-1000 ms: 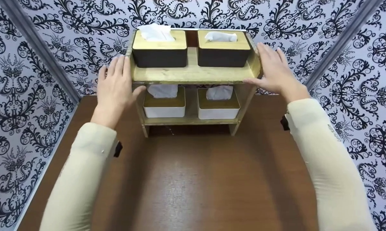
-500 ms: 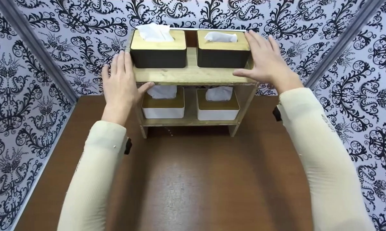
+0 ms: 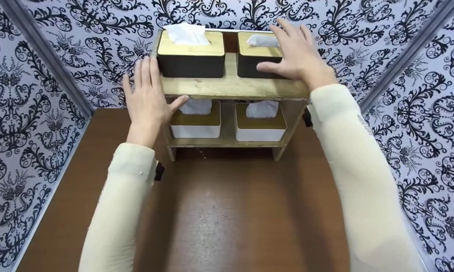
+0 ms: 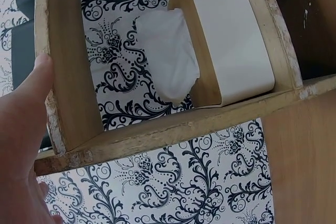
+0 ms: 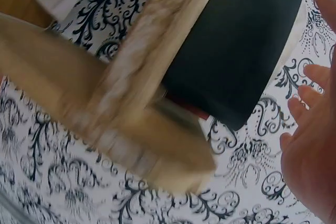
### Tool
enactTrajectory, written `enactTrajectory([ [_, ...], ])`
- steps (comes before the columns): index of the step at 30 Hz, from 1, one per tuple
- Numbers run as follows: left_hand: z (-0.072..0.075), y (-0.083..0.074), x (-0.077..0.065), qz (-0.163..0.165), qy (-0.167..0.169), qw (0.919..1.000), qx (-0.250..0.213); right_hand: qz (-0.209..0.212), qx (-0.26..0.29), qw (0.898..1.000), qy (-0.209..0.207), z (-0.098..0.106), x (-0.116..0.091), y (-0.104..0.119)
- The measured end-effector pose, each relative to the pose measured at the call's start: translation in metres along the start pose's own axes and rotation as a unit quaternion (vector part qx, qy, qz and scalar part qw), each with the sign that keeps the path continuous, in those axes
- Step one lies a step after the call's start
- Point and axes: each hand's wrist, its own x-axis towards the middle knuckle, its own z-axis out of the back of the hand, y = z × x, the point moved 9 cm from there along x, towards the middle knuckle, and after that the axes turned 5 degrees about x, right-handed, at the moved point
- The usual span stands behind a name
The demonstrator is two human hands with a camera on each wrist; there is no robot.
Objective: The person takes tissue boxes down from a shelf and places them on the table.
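Observation:
A two-tier wooden shelf (image 3: pixel 200 89) stands against the back wall. Its top tier bears a dark tissue box (image 3: pixel 191 66) on the left and another dark tissue box (image 3: pixel 249 68) on the right, both with wooden lids. My left hand (image 3: pixel 147 100) lies along the shelf's left side, fingers straight; in the left wrist view its thumb (image 4: pixel 43 69) touches the front edge of the upper board. Over the right dark box is my right hand (image 3: pixel 298 56), fingers spread, covering part of its lid. The right wrist view shows that hand (image 5: pixel 315 124) apart from the box.
On the lower tier sit a white tissue box (image 3: pixel 196 131) at left and a second white tissue box (image 3: pixel 261 135) at right, tissues poking out. A brown wooden tabletop (image 3: pixel 219 204) extends in front. Patterned walls (image 3: pixel 15 113) enclose the sides and back.
My right hand has left the shelf's right side and moved left, up over the right dark tissue box. The left hand has shifted slightly right along the shelf's left side.

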Motion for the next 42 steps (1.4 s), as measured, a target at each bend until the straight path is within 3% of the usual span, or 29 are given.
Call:
enactTrajectory([
  [9,0.0,-0.003,-0.004,0.002,-0.015,0.9998,0.01,-0.016,0.0,0.999,0.029,-0.007,0.028,0.019],
  [17,0.001,-0.007,-0.005,0.0,-0.055,0.9985,0.001,-0.063,0.022,0.996,0.065,-0.007,0.041,0.014],
  [24,0.001,-0.008,-0.006,-0.004,-0.077,0.9969,-0.016,-0.03,0.001,0.996,0.086,-0.016,0.056,0.013],
  [32,-0.001,-0.006,-0.003,-0.004,-0.078,0.9968,-0.018,-0.019,0.052,0.991,0.119,-0.029,0.062,0.011],
  [42,-0.003,0.0,0.001,0.0,-0.077,0.9969,-0.019,-0.029,-0.011,0.987,0.155,-0.029,0.055,0.023],
])
